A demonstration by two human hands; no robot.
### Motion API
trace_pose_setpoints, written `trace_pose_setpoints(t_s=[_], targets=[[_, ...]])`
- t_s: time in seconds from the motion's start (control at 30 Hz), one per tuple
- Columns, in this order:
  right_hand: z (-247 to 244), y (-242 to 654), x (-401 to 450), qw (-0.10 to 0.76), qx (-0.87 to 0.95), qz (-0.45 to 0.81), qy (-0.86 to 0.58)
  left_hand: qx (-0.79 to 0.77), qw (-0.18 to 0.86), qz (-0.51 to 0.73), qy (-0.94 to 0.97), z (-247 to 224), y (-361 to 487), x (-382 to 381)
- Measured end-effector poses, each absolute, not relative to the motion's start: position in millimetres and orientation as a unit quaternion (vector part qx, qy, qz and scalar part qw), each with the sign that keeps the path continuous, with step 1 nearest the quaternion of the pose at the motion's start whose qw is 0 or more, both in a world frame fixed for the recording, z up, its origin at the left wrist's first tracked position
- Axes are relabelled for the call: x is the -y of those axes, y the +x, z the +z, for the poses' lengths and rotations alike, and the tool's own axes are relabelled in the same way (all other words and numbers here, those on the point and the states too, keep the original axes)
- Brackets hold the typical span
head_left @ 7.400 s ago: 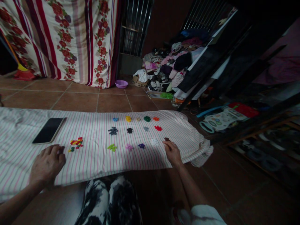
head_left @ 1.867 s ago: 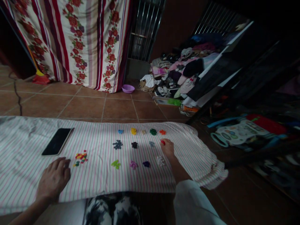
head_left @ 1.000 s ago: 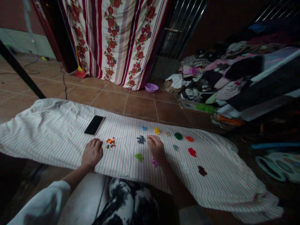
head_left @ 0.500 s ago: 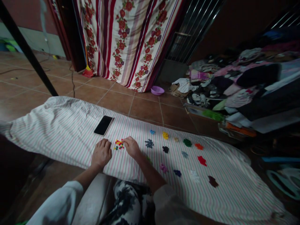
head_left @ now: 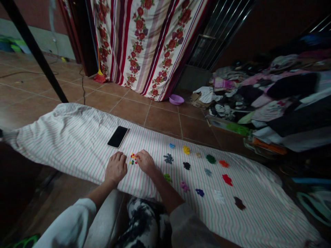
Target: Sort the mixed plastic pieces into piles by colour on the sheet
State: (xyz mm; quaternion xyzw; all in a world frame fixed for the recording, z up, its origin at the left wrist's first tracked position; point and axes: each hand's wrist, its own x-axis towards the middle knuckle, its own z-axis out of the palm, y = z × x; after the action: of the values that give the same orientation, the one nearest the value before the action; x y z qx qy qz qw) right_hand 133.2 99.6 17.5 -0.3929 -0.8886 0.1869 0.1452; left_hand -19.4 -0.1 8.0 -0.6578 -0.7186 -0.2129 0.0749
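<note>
My left hand [head_left: 116,167] lies palm down on the striped cloth, fingers stretched out, just left of a small mixed heap of red, yellow and green pieces [head_left: 132,159]. From the right, my right hand [head_left: 145,161] reaches over that heap with fingers pinched together at its edge. Whatever is between those fingertips is too small to make out. Single-colour piles of tiny pieces lie to the right, among them a dark grey pile [head_left: 169,158], a lime green pile [head_left: 167,177] beside my right forearm, a light blue pile [head_left: 172,146] and a yellow pile [head_left: 186,150].
The striped cloth [head_left: 77,137] covers a long low surface. A phone [head_left: 118,137] lies beyond my left hand. Farther right are a black pile [head_left: 186,165], a red pile [head_left: 227,179] and a brown pile [head_left: 239,203]. A purple basin [head_left: 176,100] sits on the tiled floor.
The whole view has shifted slightly. My right hand now covers more of the mixed heap, and the lime green pile shows more fully beside my forearm. My left hand stays flat.
</note>
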Motion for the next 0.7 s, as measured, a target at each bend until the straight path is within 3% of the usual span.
trace_pose_setpoints(t_s=[0.4,0.7], targets=[[34,120,-104,0.062,0.872,0.178,-0.453,0.72,0.071,-0.213,-0.657,11,-19,-1],[34,109,-103,0.075,0.865,0.175,-0.464,0.718,0.07,-0.221,-0.657,10,-19,-1]])
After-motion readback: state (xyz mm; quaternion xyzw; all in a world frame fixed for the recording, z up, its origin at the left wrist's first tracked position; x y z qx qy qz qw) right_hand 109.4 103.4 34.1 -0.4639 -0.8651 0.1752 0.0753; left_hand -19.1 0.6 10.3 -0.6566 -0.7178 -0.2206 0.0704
